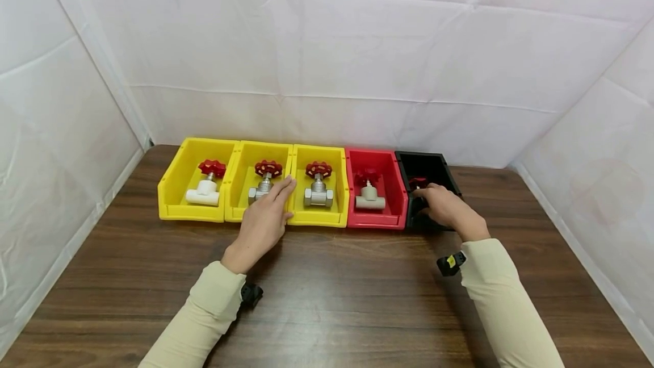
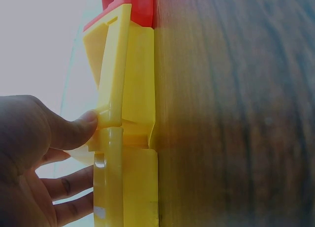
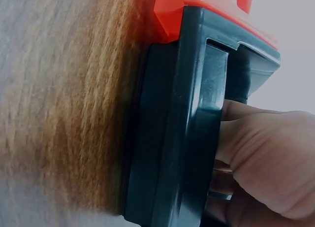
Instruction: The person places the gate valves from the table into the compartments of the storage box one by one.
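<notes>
My left hand (image 1: 263,220) lies over the front of the second and third yellow bins, fingers extended. Its thumb (image 2: 86,123) rests at the yellow rim in the left wrist view. Beneath its fingers, a metal valve with a red handwheel (image 1: 268,168) is partly hidden; another metal valve (image 1: 318,192) stands just right of it. My right hand (image 1: 447,209) reaches into the black bin (image 1: 421,159) and grips a valve with a red handwheel (image 1: 418,182). Most of that valve is hidden by the hand and bin; the right fingertips are behind the black front wall (image 3: 197,123).
A white valve (image 1: 203,191) with a red handwheel stands in the leftmost yellow bin (image 1: 168,197). The red bin (image 1: 375,221) holds a beige valve (image 1: 370,200). All bins stand side by side on the wooden table (image 1: 347,300), before a white sheet wall (image 1: 317,50).
</notes>
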`<act>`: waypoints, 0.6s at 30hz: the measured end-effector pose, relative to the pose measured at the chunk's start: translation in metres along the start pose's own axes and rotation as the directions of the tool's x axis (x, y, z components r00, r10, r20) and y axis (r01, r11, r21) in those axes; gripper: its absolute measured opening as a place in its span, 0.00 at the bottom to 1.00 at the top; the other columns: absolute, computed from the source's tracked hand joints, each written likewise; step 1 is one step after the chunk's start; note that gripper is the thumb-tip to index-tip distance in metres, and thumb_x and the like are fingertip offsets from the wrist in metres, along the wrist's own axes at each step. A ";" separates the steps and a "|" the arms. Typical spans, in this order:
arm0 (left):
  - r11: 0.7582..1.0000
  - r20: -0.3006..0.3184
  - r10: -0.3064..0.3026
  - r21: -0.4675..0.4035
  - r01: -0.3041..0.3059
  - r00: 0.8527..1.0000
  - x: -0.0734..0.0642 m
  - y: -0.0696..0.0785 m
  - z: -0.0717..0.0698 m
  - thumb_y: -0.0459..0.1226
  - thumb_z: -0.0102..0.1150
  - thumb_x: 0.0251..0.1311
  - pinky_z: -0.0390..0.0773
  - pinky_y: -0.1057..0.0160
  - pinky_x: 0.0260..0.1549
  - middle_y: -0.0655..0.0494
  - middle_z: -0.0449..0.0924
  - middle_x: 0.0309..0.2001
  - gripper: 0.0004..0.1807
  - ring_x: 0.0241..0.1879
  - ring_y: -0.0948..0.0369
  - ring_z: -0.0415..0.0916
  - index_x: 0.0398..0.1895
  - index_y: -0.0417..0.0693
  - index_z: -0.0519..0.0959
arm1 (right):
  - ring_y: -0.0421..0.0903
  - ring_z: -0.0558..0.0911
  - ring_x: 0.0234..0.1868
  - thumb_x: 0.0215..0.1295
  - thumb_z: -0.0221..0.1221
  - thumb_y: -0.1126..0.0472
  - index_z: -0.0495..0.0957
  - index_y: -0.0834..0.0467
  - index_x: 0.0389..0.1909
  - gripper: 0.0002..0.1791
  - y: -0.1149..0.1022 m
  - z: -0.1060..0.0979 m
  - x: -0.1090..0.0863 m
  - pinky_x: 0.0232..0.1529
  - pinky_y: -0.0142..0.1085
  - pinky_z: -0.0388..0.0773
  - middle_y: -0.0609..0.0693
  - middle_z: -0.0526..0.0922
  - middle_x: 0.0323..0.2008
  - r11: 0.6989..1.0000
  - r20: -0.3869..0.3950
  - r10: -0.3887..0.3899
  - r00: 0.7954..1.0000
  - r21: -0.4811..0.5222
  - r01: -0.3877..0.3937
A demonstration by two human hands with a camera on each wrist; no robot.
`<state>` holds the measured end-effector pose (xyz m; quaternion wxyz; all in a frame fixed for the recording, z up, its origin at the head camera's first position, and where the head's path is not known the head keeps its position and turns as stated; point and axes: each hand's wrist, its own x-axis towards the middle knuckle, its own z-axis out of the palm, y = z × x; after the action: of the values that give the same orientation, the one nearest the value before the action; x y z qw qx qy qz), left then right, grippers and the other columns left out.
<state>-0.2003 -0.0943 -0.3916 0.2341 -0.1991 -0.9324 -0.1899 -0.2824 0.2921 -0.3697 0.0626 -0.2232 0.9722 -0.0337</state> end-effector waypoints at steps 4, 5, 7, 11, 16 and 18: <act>1.000 0.017 -0.009 -0.001 0.009 1.000 0.000 0.001 0.000 0.32 0.68 0.55 0.69 0.63 0.16 0.49 0.68 0.65 0.34 0.24 0.53 0.72 0.66 0.41 0.68 | 0.65 0.74 0.52 0.59 0.63 0.69 0.75 0.66 0.56 0.22 -0.001 -0.002 -0.002 0.50 0.56 0.72 0.68 0.74 0.50 1.000 0.007 -0.007 1.000 0.012 0.006; 1.000 0.020 -0.012 -0.001 0.012 1.000 0.000 0.001 0.000 0.33 0.68 0.55 0.69 0.63 0.16 0.49 0.67 0.65 0.34 0.24 0.53 0.72 0.66 0.41 0.68 | 0.65 0.74 0.52 0.59 0.63 0.69 0.76 0.65 0.56 0.22 -0.001 -0.003 -0.002 0.50 0.56 0.72 0.68 0.74 0.50 1.000 0.008 -0.004 1.000 0.016 0.004; 1.000 0.022 -0.015 -0.002 0.015 1.000 0.000 0.001 0.001 0.32 0.68 0.55 0.68 0.63 0.16 0.49 0.67 0.65 0.34 0.24 0.53 0.72 0.66 0.41 0.68 | 0.64 0.74 0.53 0.59 0.63 0.69 0.76 0.65 0.55 0.21 -0.002 -0.005 -0.004 0.51 0.56 0.72 0.68 0.74 0.51 1.000 0.006 -0.004 1.000 0.022 0.004; 1.000 0.022 -0.015 -0.004 0.015 1.000 0.001 0.001 0.001 0.32 0.68 0.55 0.68 0.63 0.16 0.49 0.68 0.65 0.33 0.24 0.53 0.72 0.66 0.41 0.69 | 0.65 0.73 0.54 0.61 0.62 0.68 0.76 0.64 0.55 0.20 -0.006 -0.007 -0.008 0.51 0.57 0.71 0.68 0.73 0.52 0.999 -0.004 0.017 1.000 0.039 -0.017; 1.000 0.024 -0.011 0.000 0.011 1.000 0.002 0.000 -0.001 0.32 0.67 0.55 0.68 0.63 0.15 0.49 0.67 0.65 0.33 0.23 0.53 0.71 0.66 0.41 0.68 | 0.66 0.72 0.55 0.67 0.57 0.65 0.75 0.63 0.58 0.19 -0.012 -0.006 -0.014 0.52 0.59 0.69 0.69 0.71 0.55 0.997 -0.036 0.047 0.998 0.062 -0.044; 1.000 0.025 -0.017 0.005 0.017 1.000 0.001 -0.001 -0.002 0.32 0.67 0.55 0.68 0.63 0.15 0.49 0.67 0.65 0.33 0.24 0.53 0.72 0.66 0.41 0.68 | 0.66 0.71 0.56 0.69 0.55 0.64 0.74 0.63 0.59 0.19 -0.016 -0.004 -0.016 0.53 0.59 0.68 0.69 0.70 0.56 0.996 -0.045 0.052 0.998 0.069 -0.049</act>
<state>-0.2009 -0.0960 -0.3899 0.2212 -0.1931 -0.9375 -0.1870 -0.2621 0.2851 -0.3624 0.0484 -0.1957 0.9769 -0.0703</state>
